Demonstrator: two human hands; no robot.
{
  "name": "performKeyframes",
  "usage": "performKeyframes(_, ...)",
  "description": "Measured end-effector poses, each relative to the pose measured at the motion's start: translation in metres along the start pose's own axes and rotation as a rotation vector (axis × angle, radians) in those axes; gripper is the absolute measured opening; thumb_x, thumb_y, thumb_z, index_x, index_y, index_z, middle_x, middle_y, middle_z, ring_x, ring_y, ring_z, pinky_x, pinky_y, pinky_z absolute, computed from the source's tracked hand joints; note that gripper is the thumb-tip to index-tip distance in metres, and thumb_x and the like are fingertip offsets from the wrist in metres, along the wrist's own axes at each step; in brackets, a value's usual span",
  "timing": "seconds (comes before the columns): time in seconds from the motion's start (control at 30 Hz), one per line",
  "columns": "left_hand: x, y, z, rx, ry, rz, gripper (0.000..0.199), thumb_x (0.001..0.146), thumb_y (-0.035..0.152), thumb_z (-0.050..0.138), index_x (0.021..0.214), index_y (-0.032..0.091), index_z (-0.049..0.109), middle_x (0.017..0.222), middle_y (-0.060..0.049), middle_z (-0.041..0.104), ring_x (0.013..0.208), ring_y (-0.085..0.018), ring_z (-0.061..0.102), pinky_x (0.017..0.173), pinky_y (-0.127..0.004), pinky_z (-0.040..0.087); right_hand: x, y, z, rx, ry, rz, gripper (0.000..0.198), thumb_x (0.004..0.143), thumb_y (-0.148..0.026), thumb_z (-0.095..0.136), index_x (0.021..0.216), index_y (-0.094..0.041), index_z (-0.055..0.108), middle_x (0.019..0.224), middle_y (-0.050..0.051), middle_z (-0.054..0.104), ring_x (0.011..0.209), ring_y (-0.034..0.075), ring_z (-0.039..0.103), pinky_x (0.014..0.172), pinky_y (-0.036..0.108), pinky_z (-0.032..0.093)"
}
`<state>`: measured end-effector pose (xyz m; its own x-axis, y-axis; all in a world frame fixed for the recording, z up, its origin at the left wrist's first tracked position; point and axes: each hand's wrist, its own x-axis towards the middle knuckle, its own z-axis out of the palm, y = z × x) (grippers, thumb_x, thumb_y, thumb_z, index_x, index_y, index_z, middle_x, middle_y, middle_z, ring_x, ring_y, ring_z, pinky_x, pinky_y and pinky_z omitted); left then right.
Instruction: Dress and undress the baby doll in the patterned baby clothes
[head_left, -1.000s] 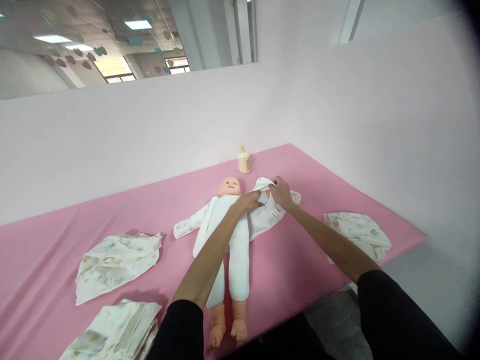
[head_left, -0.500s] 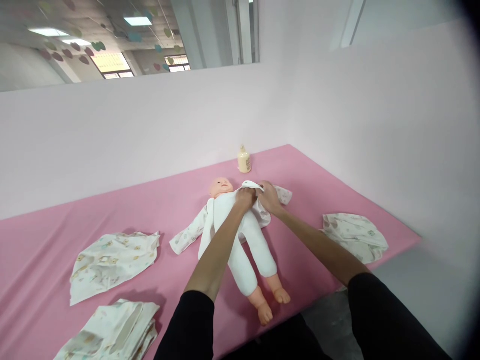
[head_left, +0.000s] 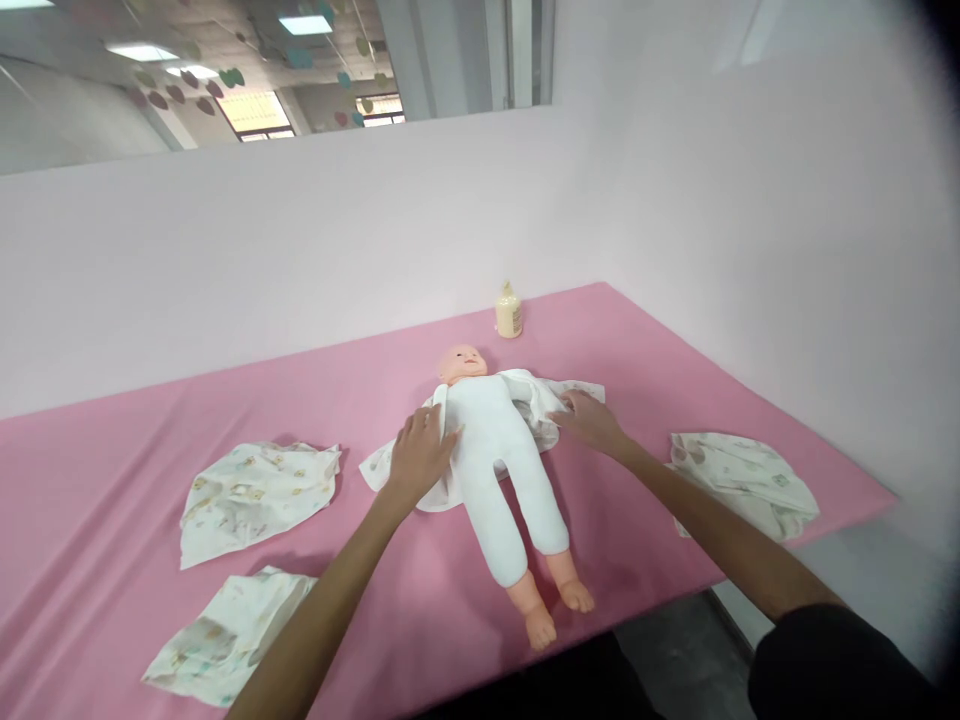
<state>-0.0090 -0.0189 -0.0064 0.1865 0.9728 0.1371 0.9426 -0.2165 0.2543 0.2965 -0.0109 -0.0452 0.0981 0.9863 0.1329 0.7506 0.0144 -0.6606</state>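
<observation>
Baby doll [head_left: 487,425] mid-frame, face up on pink desk [head_left: 645,365] | printed shirt [head_left: 536,396] beneath, front unclosed, arms-in-sleeves unclear | person's left hand [head_left: 420,455] open at doll's side; right hand [head_left: 590,422] at shirt, grip unclear

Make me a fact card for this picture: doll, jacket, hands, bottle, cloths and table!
Doll: on its back
Jacket: open, partly under the doll
Left hand: on the jacket, beside the doll
Right hand: at the jacket's other side
Bottle: cream, upright, beyond the doll
Cloths: two left of the doll, one right
Table: covered in pink
</observation>
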Motion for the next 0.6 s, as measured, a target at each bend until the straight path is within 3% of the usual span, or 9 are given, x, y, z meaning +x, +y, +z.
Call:
performKeyframes(0.1, -0.036, -0.032, 0.008, -0.236, -0.035, -0.208, 0.062, 0.094, 0.061, 0.044, 0.138, 0.018, 0.046, 0.14, -0.015, 0.052, 0.132, -0.032, 0.047, 0.101, -0.043, 0.045, -0.01, 0.003, 0.0, 0.034, -0.117, -0.021, 0.029, 0.081, -0.04, 0.061, 0.067, -0.021, 0.045, 0.066, -0.002, 0.051, 0.061, 0.014, 0.044, 0.057, 0.028, 0.026)
performKeyframes(0.2, -0.051, -0.044, 0.025, -0.473, -0.119, -0.326, 0.072, 0.091, 0.065, 0.048, 0.144, 0.017, 0.039, 0.135, -0.015, 0.057, 0.121, -0.029, 0.057, 0.095, -0.039, 0.048, -0.009, -0.018, 0.004, 0.209, -0.171, -0.02, 0.031, 0.083, -0.033, 0.057, 0.063, -0.021, 0.036, 0.059, -0.004, 0.039, 0.055, 0.011, 0.036, 0.053, 0.026, 0.023)
performKeyframes(0.27, -0.051, -0.045, 0.035, -0.544, -0.171, -0.375, 0.073, 0.091, 0.063, 0.049, 0.145, 0.016, 0.039, 0.129, -0.014, 0.062, 0.114, -0.028, 0.061, 0.092, -0.039, 0.049, -0.006, -0.043, 0.006, 0.373, -0.212, 0.008, 0.029, 0.084, -0.034, 0.057, 0.065, -0.021, 0.039, 0.061, -0.005, 0.041, 0.054, 0.01, 0.038, 0.051, 0.025, 0.026)
performKeyframes(0.4, -0.046, -0.037, 0.039, -0.592, -0.203, -0.374, 0.052, 0.093, 0.055, 0.049, 0.126, 0.017, 0.059, 0.126, -0.012, 0.065, 0.117, -0.03, 0.06, 0.097, -0.041, 0.046, 0.003, -0.099, 0.007, 0.803, -0.265, 0.121, 0.019, 0.082, -0.035, 0.064, 0.078, -0.02, 0.055, 0.07, -0.001, 0.056, 0.063, 0.014, 0.056, 0.055, 0.025, 0.042)
performKeyframes(0.5, -0.048, -0.023, 0.027, -0.699, -0.135, -0.339, 0.04, 0.096, 0.048, 0.045, 0.118, 0.02, 0.063, 0.123, -0.009, 0.067, 0.111, -0.027, 0.062, 0.092, -0.037, 0.048, 0.011, -0.125, 0.013, 0.9, -0.294, 0.106, 0.014, 0.081, -0.032, 0.065, 0.082, -0.019, 0.059, 0.071, 0.001, 0.06, 0.063, 0.015, 0.059, 0.054, 0.026, 0.046)
performKeyframes(0.6, -0.054, -0.005, 0.012, -0.695, 0.039, -0.292, 0.03, 0.095, 0.046, 0.046, 0.101, 0.021, 0.06, 0.102, -0.005, 0.067, 0.089, -0.021, 0.061, 0.076, -0.031, 0.047, 0.012, -0.128, 0.021, 0.744, -0.268, 0.044, 0.012, 0.077, -0.027, 0.067, 0.079, -0.02, 0.058, 0.064, -0.001, 0.055, 0.053, 0.013, 0.051, 0.046, 0.024, 0.039)
